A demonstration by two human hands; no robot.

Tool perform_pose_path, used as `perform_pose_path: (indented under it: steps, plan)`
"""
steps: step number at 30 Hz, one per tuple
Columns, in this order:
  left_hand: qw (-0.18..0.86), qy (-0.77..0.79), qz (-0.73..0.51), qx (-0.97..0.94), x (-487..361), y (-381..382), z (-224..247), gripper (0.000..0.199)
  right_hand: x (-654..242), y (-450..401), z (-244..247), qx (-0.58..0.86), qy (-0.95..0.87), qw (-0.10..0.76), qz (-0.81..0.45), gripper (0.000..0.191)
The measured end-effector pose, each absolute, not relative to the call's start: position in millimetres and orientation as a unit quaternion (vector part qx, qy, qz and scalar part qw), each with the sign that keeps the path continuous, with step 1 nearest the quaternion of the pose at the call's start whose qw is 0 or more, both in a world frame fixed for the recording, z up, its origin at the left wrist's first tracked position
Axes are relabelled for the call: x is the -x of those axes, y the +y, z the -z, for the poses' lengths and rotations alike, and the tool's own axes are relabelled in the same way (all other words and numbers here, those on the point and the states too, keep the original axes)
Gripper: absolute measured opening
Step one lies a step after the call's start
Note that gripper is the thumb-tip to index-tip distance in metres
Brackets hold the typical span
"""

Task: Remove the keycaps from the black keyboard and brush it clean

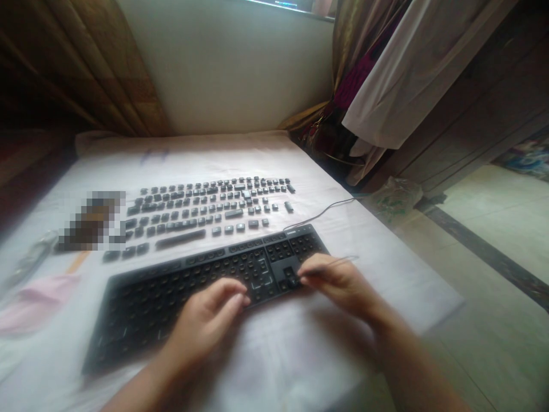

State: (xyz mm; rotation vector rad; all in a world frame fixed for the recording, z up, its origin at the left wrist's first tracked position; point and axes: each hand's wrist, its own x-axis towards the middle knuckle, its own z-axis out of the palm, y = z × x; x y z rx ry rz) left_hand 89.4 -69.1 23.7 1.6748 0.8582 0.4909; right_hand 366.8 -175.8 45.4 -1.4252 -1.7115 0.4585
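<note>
A black keyboard lies at a slant on the white-covered table, its key positions largely bare of caps. My left hand is closed at the keyboard's front edge, thumb and forefinger tips touching it near the right-middle part. Over the arrow-key area, my right hand pinches a thin wire-like tool, whose long end sticks out to the right; its exact kind is too blurred to tell. Behind the keyboard, loose black keycaps sit in rows, with a long space bar cap in front.
The keyboard cable runs off the table's right edge. At left are a pixelated patch, a pink cloth and a clear, shiny item. Curtains hang behind, and a plastic bag lies beyond the right edge.
</note>
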Motion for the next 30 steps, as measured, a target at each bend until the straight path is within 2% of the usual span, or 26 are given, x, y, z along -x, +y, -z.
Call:
perform_pose_path:
  steps: [9, 12, 16, 19, 22, 26, 30]
  plan:
    - [0.567, 0.357, -0.207, -0.713, -89.4, -69.2, -24.2, 0.024, -370.9, -156.5, -58.1, 0.490, -0.795, 0.316, -0.168, 0.015]
    - [0.538, 0.347, -0.215, -0.738, -88.6, -70.2, -22.8, 0.021, -369.7, -154.4, -55.2, 0.471, -0.810, 0.319, -0.141, 0.016]
    - [0.412, 0.265, -0.262, -0.831, -86.6, -73.2, -16.4, 0.018, -363.7, -161.2, -41.1, 0.475, -0.805, 0.349, -0.068, 0.010]
    - [0.261, 0.198, -0.263, -0.908, -89.5, -76.1, -10.6, 0.032, -357.0, -167.9, -29.5, 0.499, -0.786, 0.366, -0.012, 0.010]
    - [0.130, 0.220, -0.210, -0.944, -96.8, -79.6, -6.8, 0.051, -350.4, -171.5, -23.4, 0.510, -0.763, 0.397, 0.000, 0.012]
    - [0.057, 0.235, -0.173, -0.955, -105.2, -83.5, -3.8, 0.048, -344.0, -174.7, -22.1, 0.514, -0.732, 0.447, 0.001, 0.015]
    - [0.016, 0.241, -0.192, -0.951, -107.9, -86.5, -2.7, 0.044, -340.4, -178.7, -22.5, 0.557, -0.625, 0.547, -0.019, 0.013]
